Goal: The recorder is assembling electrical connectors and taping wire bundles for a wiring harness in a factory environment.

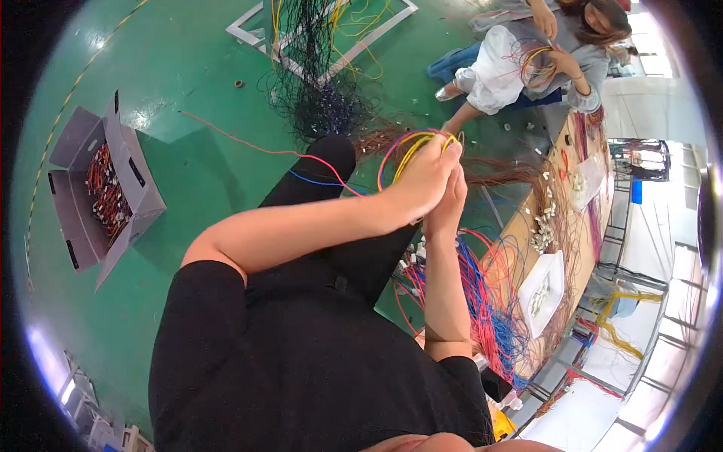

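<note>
Left hand [425, 177]: closed on wires [407, 156], touching right hand [449, 202]
Right hand: against left, grip hidden, cannot tell
Wires: looped at the hands, red end trailing left
Desk [517, 235]: at right, white tray [528, 301] on it

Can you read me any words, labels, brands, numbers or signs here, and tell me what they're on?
None can be read.
Box: dark marks on it, too small to make out.
Held wires: no lettering visible.
White tray: no lettering visible.
</note>
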Motion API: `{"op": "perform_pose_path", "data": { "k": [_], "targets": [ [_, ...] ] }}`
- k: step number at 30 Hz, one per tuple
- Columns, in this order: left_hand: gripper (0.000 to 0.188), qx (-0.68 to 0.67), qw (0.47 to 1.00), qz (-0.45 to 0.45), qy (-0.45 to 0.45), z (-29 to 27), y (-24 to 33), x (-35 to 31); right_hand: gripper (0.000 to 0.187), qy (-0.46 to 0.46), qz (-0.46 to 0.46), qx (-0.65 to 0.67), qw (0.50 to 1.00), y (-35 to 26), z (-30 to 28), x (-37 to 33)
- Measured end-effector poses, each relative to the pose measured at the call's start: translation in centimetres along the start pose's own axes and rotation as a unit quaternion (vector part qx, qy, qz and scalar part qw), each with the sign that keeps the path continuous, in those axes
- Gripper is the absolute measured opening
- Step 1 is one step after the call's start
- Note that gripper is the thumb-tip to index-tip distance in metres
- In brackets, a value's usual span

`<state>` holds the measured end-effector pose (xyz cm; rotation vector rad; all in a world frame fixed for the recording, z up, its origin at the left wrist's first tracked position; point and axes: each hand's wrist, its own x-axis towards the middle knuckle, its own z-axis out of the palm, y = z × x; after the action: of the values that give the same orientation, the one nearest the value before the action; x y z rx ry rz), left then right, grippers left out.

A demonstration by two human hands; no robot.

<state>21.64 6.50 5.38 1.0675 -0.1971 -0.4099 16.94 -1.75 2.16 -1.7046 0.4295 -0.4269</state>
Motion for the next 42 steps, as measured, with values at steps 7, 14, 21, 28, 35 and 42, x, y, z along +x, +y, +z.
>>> {"op": "perform_pose_path", "data": {
  "k": [7,14,21,28,35,42],
  "targets": [
    [0.019,-0.186,0.949,-0.249,-0.051,-1.9,2.2,3.8,0.034,-0.030,0.087,0.037,0.995,-1.0,0.7,-0.2],
    [0.017,-0.199,0.932,-0.279,-0.115,-2.5,1.9,5.3,0.030,-0.073,0.142,0.068,0.985,-1.4,-0.2,0.7],
    [0.017,0.121,0.922,-0.206,-0.305,-4.5,6.5,6.5,0.032,-0.096,0.124,0.089,0.984,-2.8,-2.3,1.0],
    [0.021,0.126,0.915,-0.209,-0.320,-3.1,5.6,6.7,0.030,-0.033,0.063,0.031,0.997,-3.4,-0.6,0.6],
    [0.019,0.064,0.932,-0.234,-0.269,-3.8,4.1,6.7,0.040,-0.087,0.171,0.203,0.960,-4.4,-2.3,0.1],
    [0.029,0.294,0.875,-0.130,-0.362,-6.5,3.4,9.7,0.034,-0.217,0.232,0.238,0.918,-5.9,-4.2,-0.5]
  ]
}}
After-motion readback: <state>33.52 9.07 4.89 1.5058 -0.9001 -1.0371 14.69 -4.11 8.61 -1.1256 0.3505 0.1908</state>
